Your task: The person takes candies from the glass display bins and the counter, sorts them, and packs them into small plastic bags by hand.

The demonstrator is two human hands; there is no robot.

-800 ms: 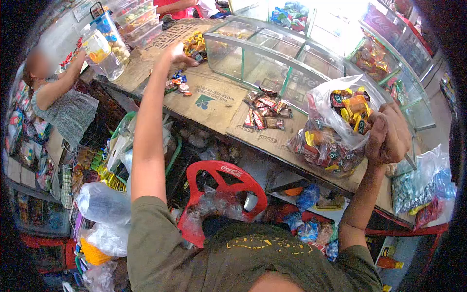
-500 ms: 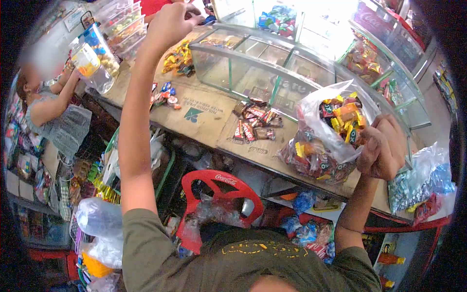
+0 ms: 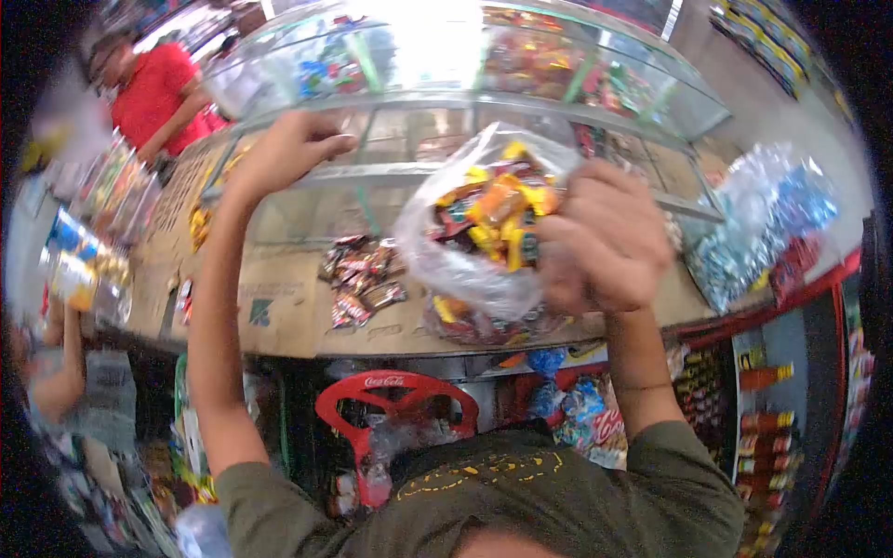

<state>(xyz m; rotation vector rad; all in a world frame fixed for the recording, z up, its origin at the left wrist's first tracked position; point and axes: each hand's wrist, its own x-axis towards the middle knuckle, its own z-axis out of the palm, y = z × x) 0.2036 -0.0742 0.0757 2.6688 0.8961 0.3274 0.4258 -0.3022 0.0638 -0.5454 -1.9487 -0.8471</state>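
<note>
One hand, the left hand (image 3: 288, 156), is loosely open above the glass case (image 3: 395, 172). Near the worktop's (image 3: 293, 335) front edge, the plastic bag (image 3: 423, 249) of sweets (image 3: 498, 202) has its rim clenched in the right hand (image 3: 614, 234); holding its mouth wide and level should prevent spills.

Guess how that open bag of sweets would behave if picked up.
The plastic bag is probably floppy, since its thin film creases around the sweets. It looks well filled, so it may sag. Tipping could spill some through the wide-open mouth beside the right hand.
</note>
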